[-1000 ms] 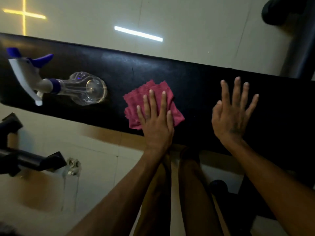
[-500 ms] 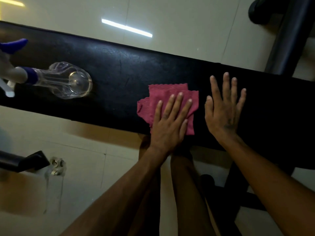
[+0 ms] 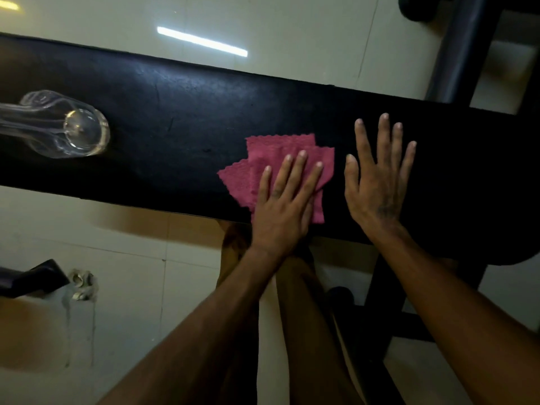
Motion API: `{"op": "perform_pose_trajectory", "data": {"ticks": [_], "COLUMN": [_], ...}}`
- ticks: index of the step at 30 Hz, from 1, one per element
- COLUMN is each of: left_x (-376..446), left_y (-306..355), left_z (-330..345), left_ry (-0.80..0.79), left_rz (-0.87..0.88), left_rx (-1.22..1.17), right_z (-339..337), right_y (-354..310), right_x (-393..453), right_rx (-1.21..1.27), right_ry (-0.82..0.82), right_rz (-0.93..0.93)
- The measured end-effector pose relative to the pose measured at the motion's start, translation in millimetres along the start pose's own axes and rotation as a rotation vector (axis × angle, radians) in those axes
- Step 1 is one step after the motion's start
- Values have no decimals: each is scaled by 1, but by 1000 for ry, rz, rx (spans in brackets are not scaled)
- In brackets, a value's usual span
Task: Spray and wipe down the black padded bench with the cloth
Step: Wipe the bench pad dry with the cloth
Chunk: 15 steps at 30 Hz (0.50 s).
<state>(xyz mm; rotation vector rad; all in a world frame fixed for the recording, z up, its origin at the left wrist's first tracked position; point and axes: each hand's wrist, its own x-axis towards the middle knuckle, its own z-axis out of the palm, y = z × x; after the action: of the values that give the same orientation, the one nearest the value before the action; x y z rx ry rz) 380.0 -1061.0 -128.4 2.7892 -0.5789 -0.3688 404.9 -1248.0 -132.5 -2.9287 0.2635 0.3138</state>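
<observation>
Pale glossy floor tiles surround the black padded surface (image 3: 190, 135), whose long axis runs left to right across the view. The left hand (image 3: 285, 206) lies flat, fingers extended, pressing the folded pink cloth (image 3: 274, 154) near the front edge; the right hand (image 3: 377, 182) rests open and empty just beside it. The clear spray bottle (image 3: 62, 125) lies well apart to the left, nearer the left hand.
</observation>
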Motion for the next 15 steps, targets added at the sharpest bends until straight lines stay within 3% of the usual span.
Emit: {"op": "perform_pose_trajectory", "data": {"ticks": [2, 5, 7, 8, 9, 12, 15], "left_x": [-1, 12, 23, 26, 24, 9, 8], "left_y": [-28, -48, -28, -14, -2, 11, 0], "left_z": [-2, -9, -10, -9, -6, 5, 5], "left_ry": [45, 161, 181, 153, 98, -71, -57], "left_rz": [32, -316, -520, -487, -344, 280, 399], "left_rx": [24, 13, -12, -9, -9, 64, 79], "right_z": [-1, -3, -2, -2, -1, -2, -4], "right_y": [9, 22, 29, 31, 31, 34, 46], "right_x": [-3, -7, -13, -16, -17, -19, -22], "right_rx": [-11, -5, -1, 0, 0, -5, -36], "right_ry": [5, 19, 28, 30, 28, 9, 2], "right_rz": [-2, 33, 72, 85, 92, 66, 24]}}
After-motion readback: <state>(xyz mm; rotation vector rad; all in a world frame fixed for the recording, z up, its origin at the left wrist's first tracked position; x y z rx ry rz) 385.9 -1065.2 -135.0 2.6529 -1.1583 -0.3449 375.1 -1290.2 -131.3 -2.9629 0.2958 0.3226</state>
